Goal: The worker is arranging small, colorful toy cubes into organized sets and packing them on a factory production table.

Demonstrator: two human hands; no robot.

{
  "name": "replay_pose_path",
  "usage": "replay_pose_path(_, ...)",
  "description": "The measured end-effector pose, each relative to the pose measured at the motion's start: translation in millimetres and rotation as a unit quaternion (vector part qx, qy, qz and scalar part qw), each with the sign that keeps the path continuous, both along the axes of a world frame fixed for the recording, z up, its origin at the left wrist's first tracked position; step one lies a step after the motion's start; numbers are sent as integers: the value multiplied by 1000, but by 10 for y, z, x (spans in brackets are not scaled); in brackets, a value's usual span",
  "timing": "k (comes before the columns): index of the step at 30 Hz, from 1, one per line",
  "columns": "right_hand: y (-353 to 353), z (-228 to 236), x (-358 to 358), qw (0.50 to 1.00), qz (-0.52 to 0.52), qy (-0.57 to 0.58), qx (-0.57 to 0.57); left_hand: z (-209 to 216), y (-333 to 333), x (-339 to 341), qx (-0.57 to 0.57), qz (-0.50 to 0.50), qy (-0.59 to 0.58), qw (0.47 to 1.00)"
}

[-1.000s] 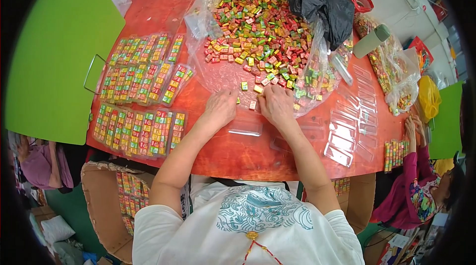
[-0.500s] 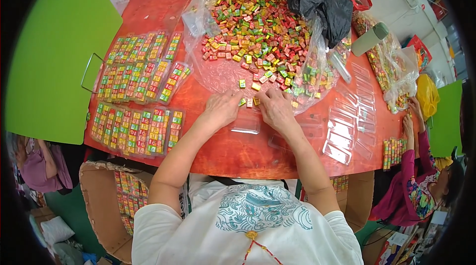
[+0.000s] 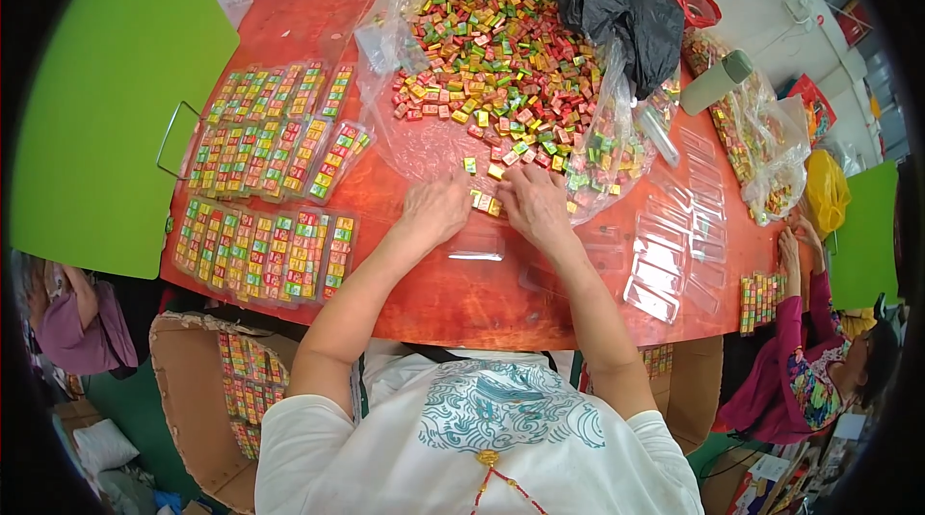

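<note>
- Both bare hands of a person in a white T-shirt work at the near middle of a red surface (image 3: 462, 308).
- The small wrapped blocks (image 3: 485, 203) in hand form a short row between the two hands, on the near side of a large loose pile.
- Left hand (image 3: 436, 205): curled at the left end of the row; its fingertips are partly hidden, so I cannot tell whether its grip is pinching a block.
- Right hand (image 3: 535, 205): bent over the right end of the row, very near it; whether its grip is pressed together or spread, I cannot tell.
- The pile (image 3: 501, 43), red, yellow, green and orange, lies beyond the hands on transparent plastic sheeting (image 3: 409, 144).
- A transparent tray (image 3: 476, 247) lies on the near side of the row, between the forearms.
- Filled trays (image 3: 255, 250) stand in overlapping rows on the left.
- More transparent trays (image 3: 655, 274) overlap on the right.
- Farther right are a black plastic bag (image 3: 621, 14), a pale green bottle (image 3: 717, 81) and a co-worker's hands (image 3: 790, 250).
</note>
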State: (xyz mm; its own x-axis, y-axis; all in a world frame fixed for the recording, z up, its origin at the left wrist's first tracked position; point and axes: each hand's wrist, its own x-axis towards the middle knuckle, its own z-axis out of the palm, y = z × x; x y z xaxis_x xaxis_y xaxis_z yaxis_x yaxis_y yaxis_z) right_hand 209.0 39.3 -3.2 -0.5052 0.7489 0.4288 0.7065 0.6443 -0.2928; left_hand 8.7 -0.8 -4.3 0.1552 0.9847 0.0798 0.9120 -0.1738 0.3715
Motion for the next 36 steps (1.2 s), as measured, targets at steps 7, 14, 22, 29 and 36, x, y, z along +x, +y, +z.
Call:
replay_pose_path(7, 201, -82, -74, 993, -41, -100, 46, -63, 412, 3, 15, 49, 29, 998)
replay_pose_path(14, -124, 23, 118, 990, -61, -117, 44, -142, 52, -196, 107, -15, 20, 994)
replay_pose_path(22, -271, 78, 82, 993, -36, -113, 22, -45, -48, -145, 55, -34, 0, 998)
replay_pose_path(29, -290, 89, 394, 996, -28, -80, -2, 106, -138, -90, 32, -57, -29, 997)
replay_pose_path(36, -326, 111, 312, 991, -35, -129, -20, -9, -102, 272, 75, -79, 15, 994)
